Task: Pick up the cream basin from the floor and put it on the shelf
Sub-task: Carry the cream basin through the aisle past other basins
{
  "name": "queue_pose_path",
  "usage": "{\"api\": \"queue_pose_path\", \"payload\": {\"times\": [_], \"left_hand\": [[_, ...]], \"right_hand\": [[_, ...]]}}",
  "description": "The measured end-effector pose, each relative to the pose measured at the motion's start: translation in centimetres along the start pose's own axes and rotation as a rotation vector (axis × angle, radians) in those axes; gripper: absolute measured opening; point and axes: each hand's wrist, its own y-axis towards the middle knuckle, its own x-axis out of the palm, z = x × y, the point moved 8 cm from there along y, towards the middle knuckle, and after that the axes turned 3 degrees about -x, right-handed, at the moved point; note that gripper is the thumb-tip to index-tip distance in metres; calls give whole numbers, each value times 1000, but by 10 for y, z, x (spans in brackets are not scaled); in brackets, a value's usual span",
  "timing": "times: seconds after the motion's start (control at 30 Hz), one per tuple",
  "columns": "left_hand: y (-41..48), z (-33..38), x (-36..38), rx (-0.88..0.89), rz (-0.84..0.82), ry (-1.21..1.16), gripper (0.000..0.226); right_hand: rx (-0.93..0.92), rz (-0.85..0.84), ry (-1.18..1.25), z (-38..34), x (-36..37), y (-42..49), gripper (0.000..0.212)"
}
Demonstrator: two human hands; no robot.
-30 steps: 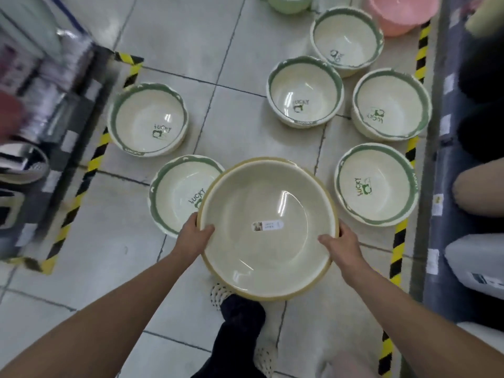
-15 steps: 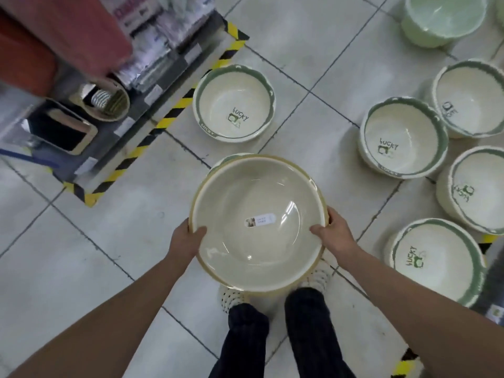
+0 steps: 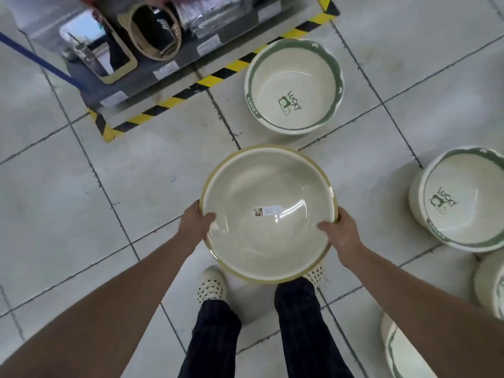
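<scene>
The cream basin [image 3: 267, 184] is off the floor [image 3: 81, 200], held level and mouth-up at centre frame, above the person's shoes [image 3: 211, 285]. The left hand [image 3: 195, 222] grasps the rim at its left side, thumb lying over the edge onto the inner wall. The fingers beneath are hidden. The right hand [image 3: 341, 230] grasps the opposite rim in the same manner, thumb inside and fingers out of sight below. A small white sticker [image 3: 266, 211] sits on the basin's inner bottom. The rim carries a tan band. The shelf [image 3: 141, 85] occupies the upper left of the frame, well apart from the basin, its bottom tier carrying tan-edged containers [image 3: 155, 31] and price tags along the front edge. Black-and-yellow tape [image 3: 218, 77] runs on the floor along the shelf base. A green-rimmed basin [image 3: 294, 85] marked LUCKY stands on the floor at upper centre, just beside the tape. A second green-rimmed basin [image 3: 463, 200] stands at the right edge, with parts of further basins below it at lower right. Dark trousers [image 3: 212, 336] show at bottom centre.
</scene>
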Motion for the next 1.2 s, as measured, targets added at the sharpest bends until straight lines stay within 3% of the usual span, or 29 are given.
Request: {"api": "queue_pose_path", "payload": {"times": [0.3,0.5,0.83,0.87,0.97,1.1,1.2], "left_hand": [[56,-4,19,-19,46,17,35],[96,-17,42,-30,69,17,38],[143,-36,86,34,38,129,42],[146,-40,90,29,32,121,43],[151,-47,98,31,48,110,44],[154,-49,99,70,92,70,53],[161,-51,99,91,95,67,53]], "right_hand": [[11,-10,59,10,24,73,32],[79,34,198,27,45,115,38],[-22,-13,-28,54,46,163,18],[-15,-15,-42,58,46,166,20],[15,-4,-26,75,48,176,54],[8,-17,71,80,57,180,34],[-33,-11,60,76,64,185,47]]}}
